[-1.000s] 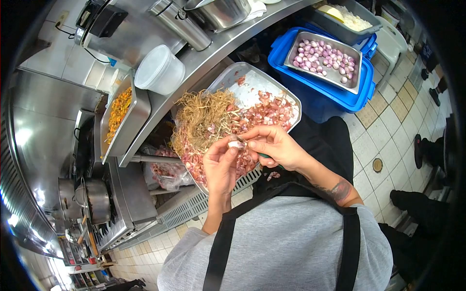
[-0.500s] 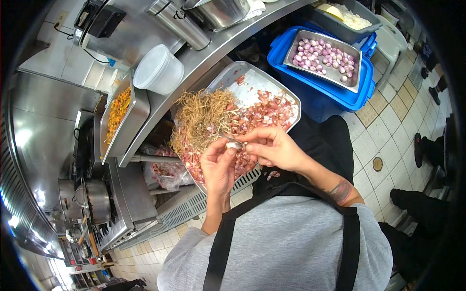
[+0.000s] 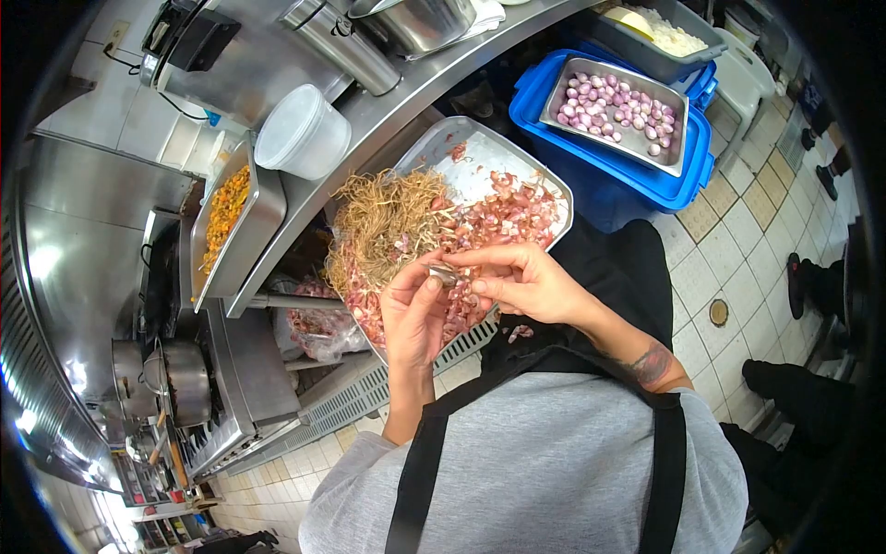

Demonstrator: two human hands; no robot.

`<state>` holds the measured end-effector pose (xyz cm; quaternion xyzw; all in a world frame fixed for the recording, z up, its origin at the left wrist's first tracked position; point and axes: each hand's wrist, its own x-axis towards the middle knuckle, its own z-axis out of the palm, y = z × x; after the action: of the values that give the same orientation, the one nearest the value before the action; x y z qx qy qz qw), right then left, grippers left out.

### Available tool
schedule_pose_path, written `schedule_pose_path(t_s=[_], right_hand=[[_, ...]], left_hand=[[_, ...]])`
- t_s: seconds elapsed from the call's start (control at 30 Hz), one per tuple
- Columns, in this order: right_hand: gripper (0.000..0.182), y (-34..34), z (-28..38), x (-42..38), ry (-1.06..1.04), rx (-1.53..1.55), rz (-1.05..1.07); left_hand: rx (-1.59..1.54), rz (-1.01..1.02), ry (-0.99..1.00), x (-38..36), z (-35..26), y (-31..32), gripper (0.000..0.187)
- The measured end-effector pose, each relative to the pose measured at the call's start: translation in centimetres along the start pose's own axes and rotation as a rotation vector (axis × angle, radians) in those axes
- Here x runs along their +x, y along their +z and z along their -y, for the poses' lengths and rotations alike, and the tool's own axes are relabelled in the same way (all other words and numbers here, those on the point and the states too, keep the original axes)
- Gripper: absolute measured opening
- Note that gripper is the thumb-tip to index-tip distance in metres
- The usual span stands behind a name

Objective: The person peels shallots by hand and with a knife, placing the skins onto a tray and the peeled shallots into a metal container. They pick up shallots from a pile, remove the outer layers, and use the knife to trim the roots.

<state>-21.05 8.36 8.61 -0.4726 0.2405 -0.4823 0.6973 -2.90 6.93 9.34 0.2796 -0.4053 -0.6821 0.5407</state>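
The white-and-beige tiled floor (image 3: 729, 277) extends below the work area. The long stainless-steel bench (image 3: 392, 120) runs diagonally across the view. It carries, along its edge, a deep rectangular steel pan (image 3: 261, 220) containing orange diced food (image 3: 224, 217), a translucent white plastic bucket (image 3: 303, 134), a tall steel cylinder (image 3: 346, 51) and a round steel pot (image 3: 420, 23). The large shallow metal tray (image 3: 494, 152) is located between the bench and the person's black-clothed lap (image 3: 623, 268). Its contents are a tangled heap of dry tan roots (image 3: 383, 222) on the bench side and loose reddish-pink shallots and skins (image 3: 508, 212) on the remaining side. The blue plastic lid (image 3: 678, 192) sits beyond the tray and supports a smaller rectangular steel pan (image 3: 563, 78), which holds small pale-purple peeled bulbs (image 3: 604, 102). A grey plastic tub (image 3: 678, 66) containing white food (image 3: 678, 39) adjoins it. A clear plastic bag (image 3: 323, 337) with reddish contents is positioned below the bench. The left hand (image 3: 413, 309) is closed in a pinch, gripping a small pale bulb (image 3: 437, 272) between thumb and fingers above the tray. The right hand (image 3: 517, 282) is closed around a small knife, its short grey metal blade (image 3: 448, 275) at the bulb; the blade partly hides the bulb, and the fingers conceal the handle. Small pinkish pieces (image 3: 520, 333) rest on the black cloth beneath the right wrist.
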Motion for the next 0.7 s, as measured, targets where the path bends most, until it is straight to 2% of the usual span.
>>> schedule_pose_path(t_s=[0.37,0.57,0.7], right_hand=[[0.025,0.0,-0.6,0.3,0.045,0.137,-0.032],[0.023,0.1,-2.2,1.1,-0.069,0.045,-0.120],[0.024,-0.6,-2.1,0.8,0.110,0.236,-0.081]], left_hand=[[0.137,0.003,0.033,0.1,0.0,-0.4,0.025],[0.206,0.013,0.164,0.4,1.1,-1.2,0.031],[0.093,-0.004,0.043,0.2,1.0,-1.0,0.032]])
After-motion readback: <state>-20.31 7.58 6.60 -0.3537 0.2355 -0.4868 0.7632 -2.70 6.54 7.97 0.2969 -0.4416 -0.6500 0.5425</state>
